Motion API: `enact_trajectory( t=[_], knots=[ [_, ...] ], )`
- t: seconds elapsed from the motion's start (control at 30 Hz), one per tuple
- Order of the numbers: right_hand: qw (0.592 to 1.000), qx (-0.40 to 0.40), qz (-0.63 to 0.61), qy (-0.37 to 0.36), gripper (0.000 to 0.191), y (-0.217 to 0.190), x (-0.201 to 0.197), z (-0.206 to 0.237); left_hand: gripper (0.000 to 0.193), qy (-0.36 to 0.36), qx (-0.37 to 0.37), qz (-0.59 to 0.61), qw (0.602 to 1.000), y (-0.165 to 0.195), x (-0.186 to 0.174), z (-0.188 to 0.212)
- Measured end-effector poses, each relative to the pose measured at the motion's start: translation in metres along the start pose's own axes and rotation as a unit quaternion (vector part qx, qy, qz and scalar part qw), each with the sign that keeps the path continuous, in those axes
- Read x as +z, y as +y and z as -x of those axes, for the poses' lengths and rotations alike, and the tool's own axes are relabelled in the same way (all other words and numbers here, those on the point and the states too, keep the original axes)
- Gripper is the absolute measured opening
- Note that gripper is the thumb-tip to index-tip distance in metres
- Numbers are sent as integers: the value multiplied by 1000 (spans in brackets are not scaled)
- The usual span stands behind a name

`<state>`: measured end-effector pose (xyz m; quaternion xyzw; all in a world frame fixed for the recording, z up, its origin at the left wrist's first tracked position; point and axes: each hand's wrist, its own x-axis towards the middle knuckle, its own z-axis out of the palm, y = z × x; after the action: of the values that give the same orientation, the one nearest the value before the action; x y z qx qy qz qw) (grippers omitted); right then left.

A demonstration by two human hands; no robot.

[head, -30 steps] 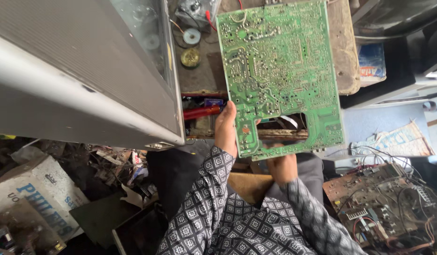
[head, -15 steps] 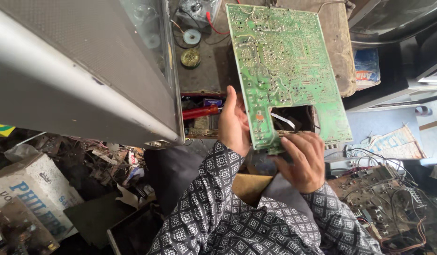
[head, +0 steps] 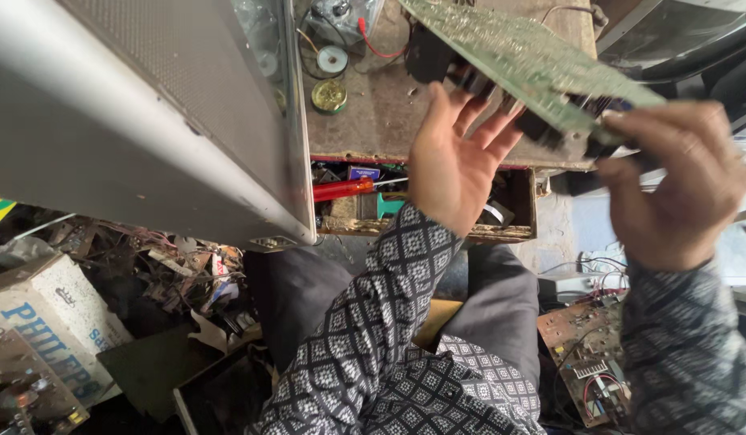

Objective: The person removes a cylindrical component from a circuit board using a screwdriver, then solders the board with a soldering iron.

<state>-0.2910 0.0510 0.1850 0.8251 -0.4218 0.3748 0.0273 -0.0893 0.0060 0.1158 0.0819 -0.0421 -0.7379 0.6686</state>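
Green circuit board (head: 534, 56) tilted at 1 o'clock over wooden workbench (head: 373, 113). Right hand (head: 671, 181) fingers clamped on its near edge. Left hand (head: 453, 165) beneath, fingers spread apart, tips touching underside.

Left hand (head: 452, 165) raised, palm open, fingers spread; right hand (head: 671, 189) raised, fingers curled in a grip.

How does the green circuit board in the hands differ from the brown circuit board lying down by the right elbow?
The green circuit board is held up and tilted, nearly edge-on, between the left hand and right hand; the brown circuit board lies flat below, untouched. The green one looks larger, its dark parts hanging underneath; the brown one shows parts and loose wires on top. Both are bare, populated boards.
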Motion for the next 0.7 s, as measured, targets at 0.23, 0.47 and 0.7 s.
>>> enact_trajectory(
  t=[0.23,0.47,0.7],
  knots=[
    [999,3,-1,-32,26,-5,-2,-6,44,-4,7,17,1000,4,2,-4],
    [998,-3,-68,6,37,-41,59,79,48,12,-56,-23,998,12,-56,40],
    [999,28,-16,-32,41,-54,105,156,34,39,-65,-128,989,7,-121,58]
  ],
)
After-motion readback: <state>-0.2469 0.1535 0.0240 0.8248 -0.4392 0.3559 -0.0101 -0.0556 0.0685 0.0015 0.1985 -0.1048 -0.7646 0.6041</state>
